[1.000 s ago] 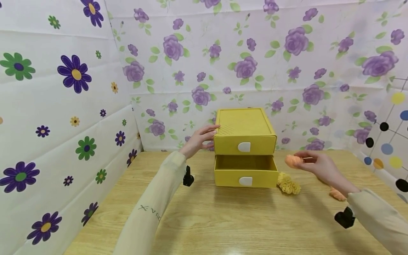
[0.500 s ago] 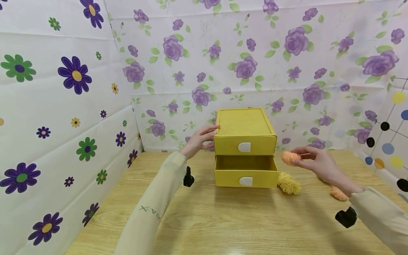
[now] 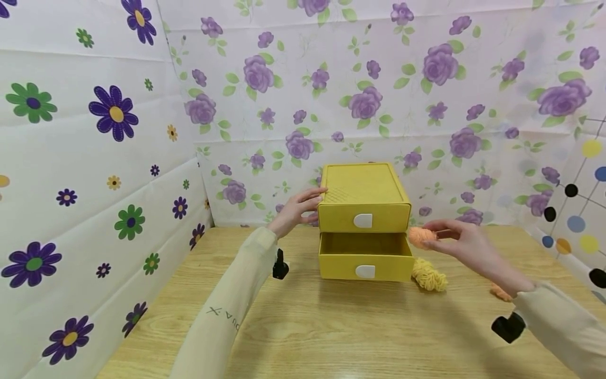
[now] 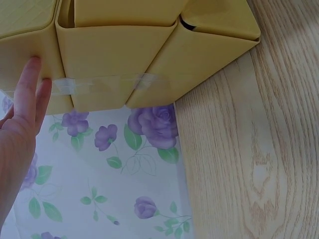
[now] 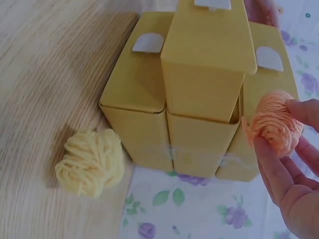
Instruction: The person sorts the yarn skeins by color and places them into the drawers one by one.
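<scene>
Clearly, the right hand (image 3: 466, 245) pinches an orange yarn bundle (image 3: 418, 238) over the table (image 3: 284, 326), just right of the drawer unit (image 3: 362, 184) — light and squashy, probably, best gripped gently round its middle. The left hand (image 3: 295, 211), well apart, touches the unit's left side, fingers (image 4: 27, 89) extended. Yellow yarn (image 3: 429, 275) lies beside the unit — more orange yarn (image 3: 501, 292) nearer the table's right edge.
</scene>
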Demonstrator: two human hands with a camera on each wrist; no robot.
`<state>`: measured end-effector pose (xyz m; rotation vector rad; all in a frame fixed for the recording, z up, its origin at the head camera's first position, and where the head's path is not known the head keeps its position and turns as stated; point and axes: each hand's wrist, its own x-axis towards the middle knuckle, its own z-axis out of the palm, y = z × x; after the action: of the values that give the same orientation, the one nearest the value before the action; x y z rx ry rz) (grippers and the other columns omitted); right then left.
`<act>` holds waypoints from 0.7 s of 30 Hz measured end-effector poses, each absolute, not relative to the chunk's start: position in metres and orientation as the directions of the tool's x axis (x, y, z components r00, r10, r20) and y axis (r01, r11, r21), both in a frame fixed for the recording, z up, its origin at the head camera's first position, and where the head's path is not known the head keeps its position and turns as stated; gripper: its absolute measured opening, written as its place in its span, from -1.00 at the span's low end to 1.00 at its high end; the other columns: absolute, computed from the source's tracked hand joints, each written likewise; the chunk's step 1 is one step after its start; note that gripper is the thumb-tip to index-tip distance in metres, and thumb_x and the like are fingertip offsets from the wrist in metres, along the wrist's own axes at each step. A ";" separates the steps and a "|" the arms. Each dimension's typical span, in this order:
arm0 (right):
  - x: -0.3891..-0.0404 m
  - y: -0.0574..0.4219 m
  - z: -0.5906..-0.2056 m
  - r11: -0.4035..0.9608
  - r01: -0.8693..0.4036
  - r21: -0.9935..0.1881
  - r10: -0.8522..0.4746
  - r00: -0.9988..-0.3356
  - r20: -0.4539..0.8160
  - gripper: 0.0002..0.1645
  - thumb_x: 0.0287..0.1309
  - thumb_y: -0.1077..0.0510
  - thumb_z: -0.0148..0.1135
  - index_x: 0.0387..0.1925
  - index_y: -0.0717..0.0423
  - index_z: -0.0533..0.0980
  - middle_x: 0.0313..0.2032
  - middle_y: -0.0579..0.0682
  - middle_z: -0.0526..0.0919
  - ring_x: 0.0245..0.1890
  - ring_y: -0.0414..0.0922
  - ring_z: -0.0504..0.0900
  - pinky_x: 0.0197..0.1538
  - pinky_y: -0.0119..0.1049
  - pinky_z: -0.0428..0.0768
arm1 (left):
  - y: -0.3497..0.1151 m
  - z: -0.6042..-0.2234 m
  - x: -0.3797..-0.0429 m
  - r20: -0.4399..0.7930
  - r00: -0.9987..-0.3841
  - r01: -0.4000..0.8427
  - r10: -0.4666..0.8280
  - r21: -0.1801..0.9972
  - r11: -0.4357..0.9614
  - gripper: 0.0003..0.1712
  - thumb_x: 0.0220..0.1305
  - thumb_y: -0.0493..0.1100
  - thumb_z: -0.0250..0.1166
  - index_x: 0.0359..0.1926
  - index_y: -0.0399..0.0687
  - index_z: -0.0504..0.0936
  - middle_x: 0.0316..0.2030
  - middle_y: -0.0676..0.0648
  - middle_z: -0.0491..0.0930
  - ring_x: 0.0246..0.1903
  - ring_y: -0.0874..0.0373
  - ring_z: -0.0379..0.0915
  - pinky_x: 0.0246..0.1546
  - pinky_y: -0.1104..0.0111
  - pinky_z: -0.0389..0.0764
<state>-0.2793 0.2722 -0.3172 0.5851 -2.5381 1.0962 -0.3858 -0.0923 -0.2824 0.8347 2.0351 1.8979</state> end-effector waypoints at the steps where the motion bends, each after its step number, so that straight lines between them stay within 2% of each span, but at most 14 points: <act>1: -0.279 0.269 -0.316 0.619 -0.491 -0.613 -0.246 -0.863 0.442 -0.58 0.08 0.04 0.27 -0.05 0.15 0.51 -0.09 0.09 0.53 -0.17 -0.07 0.54 -0.29 -0.36 0.53 | -0.093 -0.283 -0.386 0.206 -0.810 0.245 0.549 0.970 -0.003 -0.50 0.38 -0.16 -0.01 0.31 -0.13 0.23 0.21 -0.09 0.19 0.07 -0.01 0.25 0.03 0.01 0.28; 7: -0.278 0.251 -0.314 0.601 -0.504 -0.620 -0.256 -0.857 0.448 -0.60 0.06 0.01 0.29 -0.07 0.09 0.53 -0.07 0.06 0.52 -0.16 -0.03 0.54 -0.26 -0.34 0.52 | -0.093 -0.283 -0.387 0.207 -0.808 0.247 0.551 0.969 -0.002 -0.50 0.39 -0.16 -0.02 0.31 -0.14 0.23 0.21 -0.10 0.20 0.06 0.00 0.26 0.03 0.01 0.27; 14: -0.284 0.231 -0.313 0.554 -0.528 -0.643 -0.268 -0.845 0.463 -0.61 0.03 0.02 0.31 -0.12 0.12 0.55 -0.18 0.01 0.57 -0.20 -0.08 0.55 -0.29 -0.34 0.52 | -0.092 -0.284 -0.388 0.212 -0.809 0.252 0.549 0.968 -0.003 -0.51 0.38 -0.14 0.00 0.30 -0.12 0.25 0.20 -0.09 0.21 0.06 0.00 0.26 0.00 0.05 0.33; 21: -0.290 0.214 -0.311 0.516 -0.533 -0.671 -0.285 -0.845 0.452 -0.59 0.02 0.02 0.32 -0.12 0.14 0.55 -0.21 0.00 0.57 -0.22 -0.09 0.54 -0.28 -0.32 0.51 | -0.092 -0.295 -0.401 0.228 -0.821 0.263 0.524 0.965 -0.007 -0.54 0.36 -0.10 0.04 0.25 0.00 0.33 0.18 -0.05 0.24 0.06 0.02 0.27 -0.04 0.11 0.39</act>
<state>-0.2897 0.2143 -0.3114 0.6867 -2.4750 1.2410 -0.4006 -0.0920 -0.2949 0.8342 2.0613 1.9245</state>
